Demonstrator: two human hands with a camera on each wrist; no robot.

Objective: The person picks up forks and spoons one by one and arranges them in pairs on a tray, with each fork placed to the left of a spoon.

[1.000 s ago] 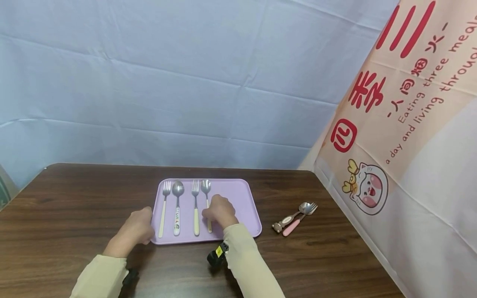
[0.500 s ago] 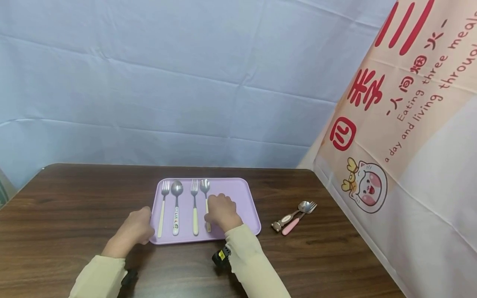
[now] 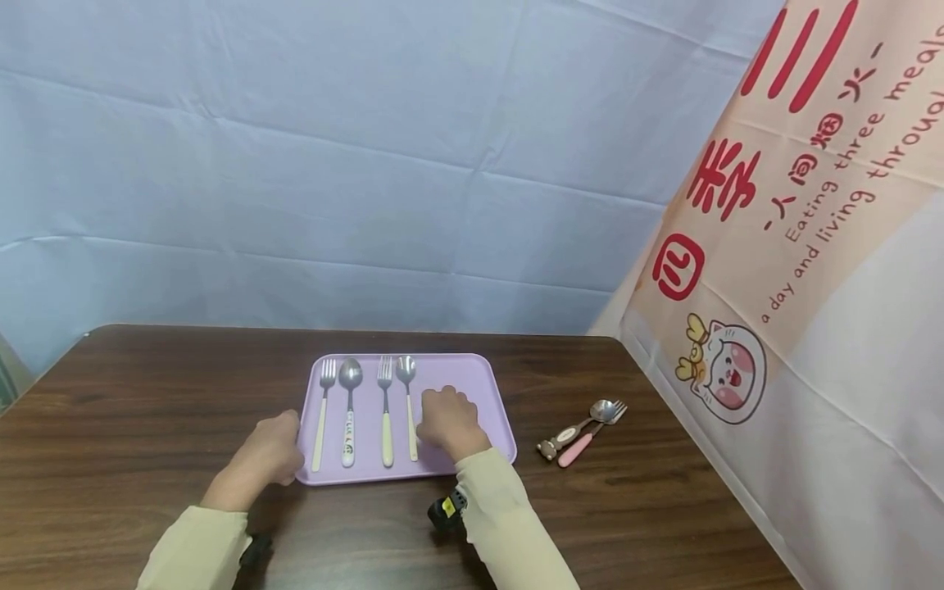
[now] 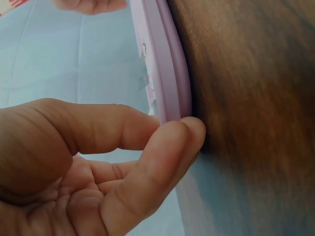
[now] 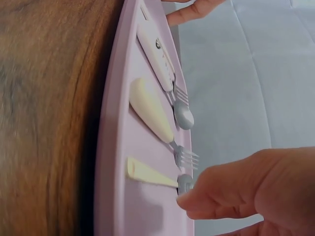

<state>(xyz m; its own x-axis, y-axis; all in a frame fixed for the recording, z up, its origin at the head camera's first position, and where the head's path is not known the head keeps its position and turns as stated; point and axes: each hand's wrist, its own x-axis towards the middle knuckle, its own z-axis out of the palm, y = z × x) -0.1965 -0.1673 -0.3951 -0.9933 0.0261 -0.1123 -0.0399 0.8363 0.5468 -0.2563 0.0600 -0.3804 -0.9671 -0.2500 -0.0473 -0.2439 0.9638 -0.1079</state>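
Note:
A lilac tray [image 3: 479, 385] lies on the dark wooden table, with two forks and two spoons in a row on it. From the left come a white-handled fork [image 3: 320, 434], a spoon with a printed handle [image 3: 348, 438], a cream-handled fork [image 3: 387, 438] and a slim cream-handled spoon [image 3: 411, 426]. My left hand [image 3: 269, 447] pinches the tray's left rim between thumb and fingers, plain in the left wrist view. Just right of the slim spoon, my right hand [image 3: 451, 422] hovers over the tray, fingers loosely curled and holding nothing.
Right of the tray, a spoon with a brown bear handle [image 3: 568, 436] lies beside a pink-handled fork [image 3: 577, 451], their heads overlapping. A pale blue cloth [image 3: 332, 164] hangs behind the table. A printed cloth [image 3: 811, 246] hangs along the right side.
My right hand has released the slim cream-handled spoon and shifted right, uncovering its handle. The left hand stays on the tray's rim.

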